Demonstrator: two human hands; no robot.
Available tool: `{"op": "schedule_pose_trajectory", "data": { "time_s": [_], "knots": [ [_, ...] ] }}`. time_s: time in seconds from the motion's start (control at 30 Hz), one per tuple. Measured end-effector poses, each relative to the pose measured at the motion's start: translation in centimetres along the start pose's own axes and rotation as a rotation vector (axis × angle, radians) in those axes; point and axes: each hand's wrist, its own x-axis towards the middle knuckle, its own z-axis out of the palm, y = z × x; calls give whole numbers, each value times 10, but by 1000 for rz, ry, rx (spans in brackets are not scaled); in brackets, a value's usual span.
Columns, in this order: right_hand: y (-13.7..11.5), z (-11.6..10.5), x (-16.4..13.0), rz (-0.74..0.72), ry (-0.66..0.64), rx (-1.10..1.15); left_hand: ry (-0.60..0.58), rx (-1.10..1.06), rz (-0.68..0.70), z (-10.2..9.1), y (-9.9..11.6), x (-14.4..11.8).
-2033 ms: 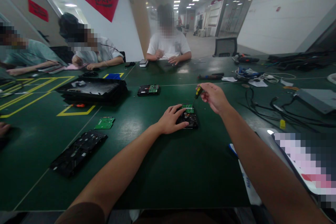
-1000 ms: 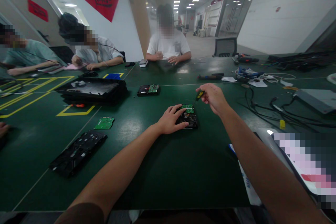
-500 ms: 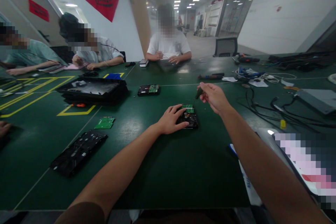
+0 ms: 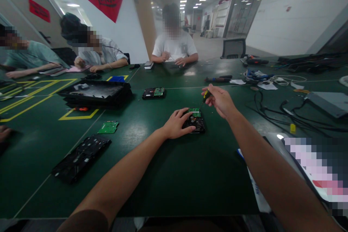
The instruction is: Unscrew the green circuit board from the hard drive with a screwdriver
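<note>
A hard drive (image 4: 199,125) with a green circuit board (image 4: 195,112) lies on the dark green table in front of me. My left hand (image 4: 179,123) rests across its left side, fingers and thumb spread and pressing on it. Part of the drive is hidden under that hand. My right hand (image 4: 219,99) is closed round the handle of a small yellow-and-black screwdriver (image 4: 206,96). Its thin shaft points down to the upper right corner of the drive; whether the tip sits in a screw is too small to tell.
Left of my arm lie a loose green board (image 4: 108,127) and a black drive body (image 4: 83,157). Another hard drive (image 4: 153,93) and stacked black trays (image 4: 95,92) are beyond. Cables (image 4: 274,114) and a grey metal box (image 4: 327,104) lie right. Several people sit opposite and left.
The screwdriver handle has turned in my right fingers, showing its yellow side now. My right hand has shifted slightly; my left hand and the drive stay put.
</note>
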Motion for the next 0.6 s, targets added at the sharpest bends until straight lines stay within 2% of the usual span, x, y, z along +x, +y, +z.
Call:
{"op": "schedule_pose_trajectory", "data": {
  "time_s": [0.17,0.33,0.43,0.6],
  "knots": [
    [2,-1,1,9,-17,70,-7,15,-5,0,1,0],
    [4,-3,4,-25,90,-93,6,10,3,0,1,0],
    [4,-3,4,-37,128,-118,2,8,-4,0,0,0],
    [1,0,1,-30,70,-80,-2,6,-3,0,0,0]
  ]
}}
